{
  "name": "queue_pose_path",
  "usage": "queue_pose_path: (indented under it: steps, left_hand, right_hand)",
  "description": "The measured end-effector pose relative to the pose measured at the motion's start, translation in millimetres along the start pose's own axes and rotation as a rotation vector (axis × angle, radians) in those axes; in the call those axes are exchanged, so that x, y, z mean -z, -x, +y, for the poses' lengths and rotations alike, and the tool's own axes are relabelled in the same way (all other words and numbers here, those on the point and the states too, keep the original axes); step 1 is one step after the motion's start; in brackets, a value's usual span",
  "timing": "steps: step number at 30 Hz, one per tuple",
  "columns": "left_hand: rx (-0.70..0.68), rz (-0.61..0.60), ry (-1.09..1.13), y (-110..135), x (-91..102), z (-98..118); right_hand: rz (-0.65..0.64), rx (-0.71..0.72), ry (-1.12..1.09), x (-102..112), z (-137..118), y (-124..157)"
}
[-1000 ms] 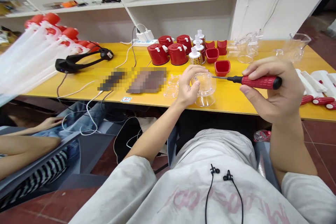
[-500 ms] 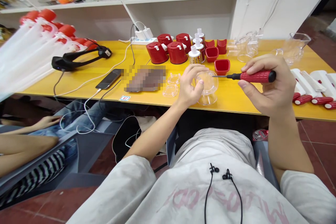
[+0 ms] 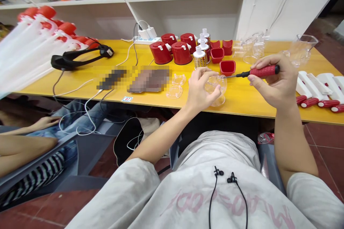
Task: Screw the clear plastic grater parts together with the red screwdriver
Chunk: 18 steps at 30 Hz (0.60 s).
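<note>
From the head view, here is the left hand [image 3: 201,91], curled around a clear plastic part [image 3: 220,87], fingers over its far side and thumb along its near side; the grip is narrow, closed on that part; the part sits at the front of the yellow table [image 3: 247,100], though whether its lower rim rests on the top or hangs just above, one cannot tell; and across from it, the right hand [image 3: 279,78], wrapped round the red handle of a screwdriver [image 3: 264,72], thumb underneath, fingers over the top; the shaft points left, almost level, its tip right at the clear part's upper edge, contact too small to confirm!

Just left of the left hand, two flat clear rings [image 3: 174,92] lie on the tabletop, one behind the other; beyond the hands stand four red housings [image 3: 181,54], then metal drums [image 3: 199,61] with white stems, then red cups [image 3: 227,68], the nearest just behind the screwdriver's shaft; clear pieces [image 3: 251,56] are grouped farther right; white handles [image 3: 309,89] with red ends lie beside the right forearm; over on the far left, a black headset [image 3: 67,61] rests near red-topped bags [image 3: 16,57], and below them a co-worker's hand [image 3: 49,122] lies on denim.
</note>
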<state>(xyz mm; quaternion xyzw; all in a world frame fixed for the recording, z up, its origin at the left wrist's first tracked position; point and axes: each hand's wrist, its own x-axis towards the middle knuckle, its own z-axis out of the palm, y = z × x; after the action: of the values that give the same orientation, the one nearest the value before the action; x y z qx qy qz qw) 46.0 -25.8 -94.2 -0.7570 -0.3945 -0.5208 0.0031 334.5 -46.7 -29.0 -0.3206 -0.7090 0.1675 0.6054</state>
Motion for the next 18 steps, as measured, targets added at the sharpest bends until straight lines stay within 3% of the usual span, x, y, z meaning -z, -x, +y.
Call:
queue_pose_path:
  steps: [3, 10, 13, 18]
  left_hand:
    - [0.03, 0.001, -0.053, 2, -2.5, 0]
    - [0.092, -0.094, -0.217, 8, -6.6, 4]
    - [0.077, -0.117, -0.243, 8, -4.4, 6]
    - [0.057, -0.204, -0.243, 3, 5.3, 10]
  right_hand:
    - [-0.076, -0.053, 0.056, 15, 3, 0]
    - [-0.356, -0.371, 0.147, 44, 15, 3]
    - [-0.383, -0.332, 0.198, 41, 24, 3]
    - [-0.271, -0.23, 0.26, 39, 31, 1]
